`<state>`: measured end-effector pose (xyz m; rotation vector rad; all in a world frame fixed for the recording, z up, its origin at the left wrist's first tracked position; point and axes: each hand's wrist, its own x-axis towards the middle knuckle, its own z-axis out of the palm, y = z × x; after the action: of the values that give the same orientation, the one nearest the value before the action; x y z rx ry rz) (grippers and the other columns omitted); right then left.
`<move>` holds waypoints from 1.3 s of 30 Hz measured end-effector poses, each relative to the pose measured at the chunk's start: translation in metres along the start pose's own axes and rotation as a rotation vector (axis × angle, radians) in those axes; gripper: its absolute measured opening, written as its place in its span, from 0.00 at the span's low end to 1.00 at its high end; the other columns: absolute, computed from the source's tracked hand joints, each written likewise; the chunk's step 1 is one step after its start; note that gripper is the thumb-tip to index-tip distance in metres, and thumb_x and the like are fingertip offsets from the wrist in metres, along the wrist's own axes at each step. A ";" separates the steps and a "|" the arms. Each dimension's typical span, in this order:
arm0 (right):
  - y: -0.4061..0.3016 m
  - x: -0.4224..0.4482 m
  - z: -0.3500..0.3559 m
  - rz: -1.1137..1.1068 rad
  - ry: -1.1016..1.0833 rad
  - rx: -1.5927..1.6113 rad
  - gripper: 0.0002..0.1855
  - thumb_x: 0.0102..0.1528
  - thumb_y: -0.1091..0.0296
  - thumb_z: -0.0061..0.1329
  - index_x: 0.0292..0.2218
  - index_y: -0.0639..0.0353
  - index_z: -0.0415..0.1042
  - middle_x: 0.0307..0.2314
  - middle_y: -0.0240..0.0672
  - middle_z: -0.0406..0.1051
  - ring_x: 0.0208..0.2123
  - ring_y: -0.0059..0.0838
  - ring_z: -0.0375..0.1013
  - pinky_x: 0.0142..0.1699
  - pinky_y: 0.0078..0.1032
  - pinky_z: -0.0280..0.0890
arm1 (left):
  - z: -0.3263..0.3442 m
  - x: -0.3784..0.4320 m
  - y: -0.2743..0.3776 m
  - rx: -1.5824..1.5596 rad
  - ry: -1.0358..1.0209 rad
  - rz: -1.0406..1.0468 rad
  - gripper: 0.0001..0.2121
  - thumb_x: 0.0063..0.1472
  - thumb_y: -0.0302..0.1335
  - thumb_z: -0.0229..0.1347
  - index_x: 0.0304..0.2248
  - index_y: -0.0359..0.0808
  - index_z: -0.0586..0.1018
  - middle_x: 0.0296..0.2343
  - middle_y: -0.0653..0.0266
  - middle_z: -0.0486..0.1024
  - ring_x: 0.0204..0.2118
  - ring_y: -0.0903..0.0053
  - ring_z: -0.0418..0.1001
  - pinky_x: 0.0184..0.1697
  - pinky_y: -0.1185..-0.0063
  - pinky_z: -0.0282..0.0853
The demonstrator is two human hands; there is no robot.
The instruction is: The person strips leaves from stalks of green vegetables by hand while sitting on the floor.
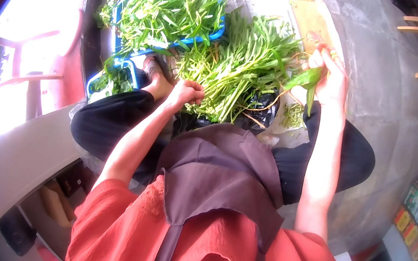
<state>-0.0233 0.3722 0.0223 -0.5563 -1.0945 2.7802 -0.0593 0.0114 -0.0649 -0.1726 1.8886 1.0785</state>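
Note:
A large heap of leafy green stems (236,70), which look like water spinach, lies before me on a black plastic bag (265,112). My left hand (186,95) rests at the cut-stem side of the heap with its fingers curled. Whether it pinches a stem is hard to see. Over to the right, my right hand (331,73) is raised, gripping a leafy sprig (306,80) whose leaves hang below the fingers. Thin brownish stems (272,103) trail between the heap and this hand.
Beyond my left foot stands a blue plastic basket (217,32) piled with leaves. A smaller blue-rimmed basket (134,75) of greens sits nearer. Cardboard (307,16) lies on the grey floor, with chopped trimmings (293,116) by my right knee. Wooden chairs (21,80) stand at left.

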 end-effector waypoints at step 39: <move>0.064 -0.014 0.001 -0.811 -0.418 -1.749 0.08 0.48 0.73 0.46 0.33 0.54 0.72 0.24 0.34 0.68 0.28 0.34 0.70 0.33 0.29 0.67 | -0.009 -0.094 0.009 -0.333 0.257 0.258 0.07 0.50 0.22 0.60 0.31 0.32 0.77 0.26 0.71 0.76 0.28 0.89 0.70 0.35 0.89 0.63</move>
<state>-0.0087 0.3215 -0.0156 0.4212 -2.7282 0.7293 -0.0173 -0.0179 0.0150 -0.2728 1.9809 1.6120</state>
